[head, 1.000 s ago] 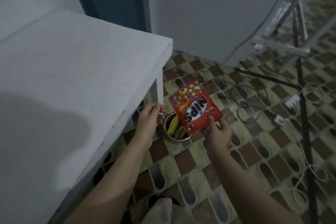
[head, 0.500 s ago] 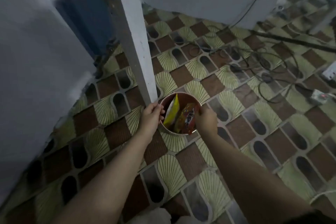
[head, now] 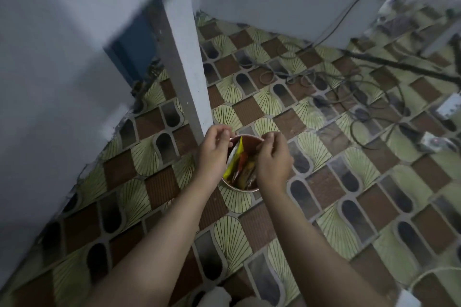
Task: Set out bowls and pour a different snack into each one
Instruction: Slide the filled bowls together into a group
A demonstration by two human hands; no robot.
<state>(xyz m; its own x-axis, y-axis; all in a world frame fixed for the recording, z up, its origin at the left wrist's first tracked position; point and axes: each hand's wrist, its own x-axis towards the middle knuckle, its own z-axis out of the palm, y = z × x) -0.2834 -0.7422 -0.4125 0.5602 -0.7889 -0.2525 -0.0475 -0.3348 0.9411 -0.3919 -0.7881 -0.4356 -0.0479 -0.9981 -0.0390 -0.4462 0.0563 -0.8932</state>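
Metal bowl (head: 243, 188) sits on the patterned tile floor (head: 324, 182), just right of the white table leg (head: 185, 62). Snack packets (head: 239, 164), one yellow, others red, stand upright inside it. Left hand (head: 214, 154) grips the bowl's left rim, fingers curled. Right hand (head: 273, 159) grips the right rim, fingers curled over the edge. Tangled cables (head: 349, 82) lie far right.

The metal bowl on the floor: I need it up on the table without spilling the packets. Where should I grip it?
Probably by the rim, on opposite sides, coming from above. The metal bowl sits upright on the tiled floor with snack packets standing inside, so lift it level. The left hand and right hand already flank it, fingers curled at the rim. The table leg stands close at the bowl's far left.
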